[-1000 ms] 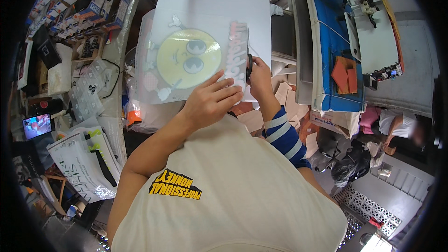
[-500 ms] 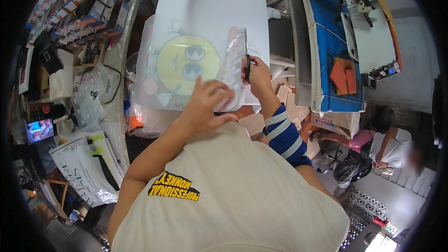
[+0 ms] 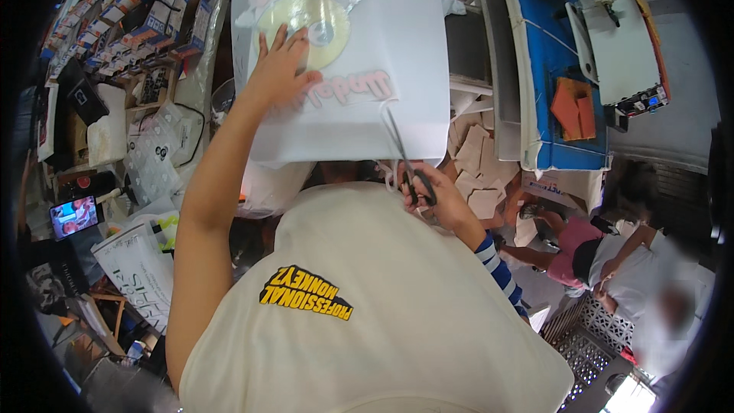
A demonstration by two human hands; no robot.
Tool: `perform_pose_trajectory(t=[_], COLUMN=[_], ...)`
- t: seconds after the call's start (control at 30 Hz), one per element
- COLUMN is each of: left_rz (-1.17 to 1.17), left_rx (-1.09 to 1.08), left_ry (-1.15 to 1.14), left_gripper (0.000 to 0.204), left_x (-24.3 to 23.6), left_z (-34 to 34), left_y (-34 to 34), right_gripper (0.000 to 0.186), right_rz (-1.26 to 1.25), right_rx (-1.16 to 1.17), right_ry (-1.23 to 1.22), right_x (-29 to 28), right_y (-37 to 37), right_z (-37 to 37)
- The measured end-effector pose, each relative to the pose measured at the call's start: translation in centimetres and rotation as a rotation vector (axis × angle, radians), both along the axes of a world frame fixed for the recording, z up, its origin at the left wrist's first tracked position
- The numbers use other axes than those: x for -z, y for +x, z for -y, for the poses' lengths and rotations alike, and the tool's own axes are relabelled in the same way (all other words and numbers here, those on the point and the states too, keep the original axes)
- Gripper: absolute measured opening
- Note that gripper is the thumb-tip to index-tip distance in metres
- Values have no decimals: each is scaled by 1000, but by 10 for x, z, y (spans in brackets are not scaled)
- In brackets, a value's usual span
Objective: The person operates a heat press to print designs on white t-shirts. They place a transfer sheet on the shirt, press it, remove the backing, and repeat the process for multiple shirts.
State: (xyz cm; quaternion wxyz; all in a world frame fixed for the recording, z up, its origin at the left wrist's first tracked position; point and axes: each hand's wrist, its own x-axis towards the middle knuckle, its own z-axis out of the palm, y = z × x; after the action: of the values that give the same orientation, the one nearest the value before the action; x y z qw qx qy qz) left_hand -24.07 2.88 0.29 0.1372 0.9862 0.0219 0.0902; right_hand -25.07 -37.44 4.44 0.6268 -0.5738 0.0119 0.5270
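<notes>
A see-through film sheet with a pale yellow round cartoon print (image 3: pixel 330 23) and pink-red lettering (image 3: pixel 371 86) lies on a white board (image 3: pixel 417 46). My left hand (image 3: pixel 284 73) rests on the film with fingers spread, partly over the yellow print. My right hand (image 3: pixel 442 195) grips the dark handles of a pair of scissors (image 3: pixel 398 141) at the board's near edge. Their blades point away from me, toward the end of the lettering. A thin pale strip (image 3: pixel 388 177) hangs beside the scissors.
On the left, shelves hold blue and orange boxes (image 3: pixel 157 19), near a lit phone (image 3: pixel 74 216). To the right stands a blue-topped table (image 3: pixel 539 92) with orange pieces (image 3: pixel 573 109). Cut boards (image 3: pixel 480 176) lie below it. Another person (image 3: pixel 612 260) sits at lower right.
The film has turned, so its lettering now runs across the near side. My left hand has moved away from me onto the print. My right hand has drawn the scissors back toward me.
</notes>
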Motion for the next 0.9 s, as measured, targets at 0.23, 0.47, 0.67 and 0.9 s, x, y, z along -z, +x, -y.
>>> perform_pose_trajectory(t=[0.23,0.47,0.67,0.9], left_rz=[123,294,359,353], left_rx=[328,282,230,262], left_ry=[-249,-203,-219,-188], left_gripper=[52,22,13,13], left_x=[-1,14,20,21], left_z=[81,117,123,125], left_y=[0,-18,-17,-19], right_gripper=[42,44,39,39], right_rz=[25,88,284,54], right_rx=[189,237,199,176], right_ry=[-29,-62,-41,-35], right_x=[23,22,7,-2], right_y=[-25,-28,-37,-37], right_z=[-41,-47,-30,-32])
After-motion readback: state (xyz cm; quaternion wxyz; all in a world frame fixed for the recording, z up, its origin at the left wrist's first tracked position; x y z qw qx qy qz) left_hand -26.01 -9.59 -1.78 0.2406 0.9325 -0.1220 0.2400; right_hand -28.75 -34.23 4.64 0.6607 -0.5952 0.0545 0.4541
